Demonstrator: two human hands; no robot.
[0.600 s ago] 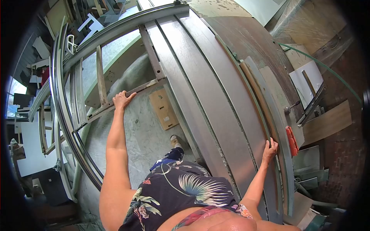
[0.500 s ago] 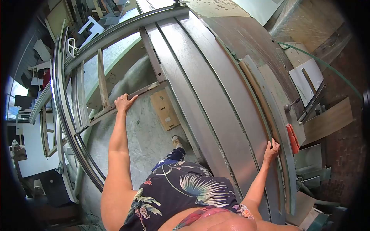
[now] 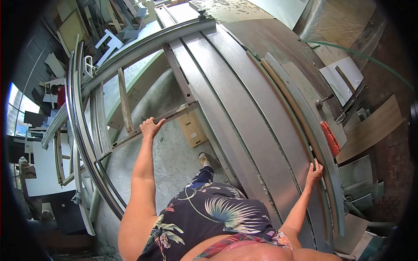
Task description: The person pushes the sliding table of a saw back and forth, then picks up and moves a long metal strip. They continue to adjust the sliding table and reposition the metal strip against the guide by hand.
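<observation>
My left hand [image 3: 150, 127] grips a thin metal crossbar [image 3: 176, 114] of a grey steel frame to my left. My right hand [image 3: 314, 171] holds the right edge of a long grey metal panel [image 3: 257, 117], where a narrow brown wooden strip [image 3: 287, 108] runs along it. The panel lies lengthwise on the frame and stretches away from me. My foot in a light shoe [image 3: 203, 159] stands on the pale marbled floor [image 3: 167, 156] between my arms.
An orange tool [image 3: 330, 137] lies on the rail just beyond my right hand. A cardboard piece [image 3: 193, 128] rests on the floor ahead. Curved metal rails [image 3: 80, 130] run along the left. Boards and offcuts [image 3: 370, 126] lie to the right.
The view has shifted a little, so both hands sit slightly right and lower in it. Each hand keeps its grip on the crossbar and the panel edge.
</observation>
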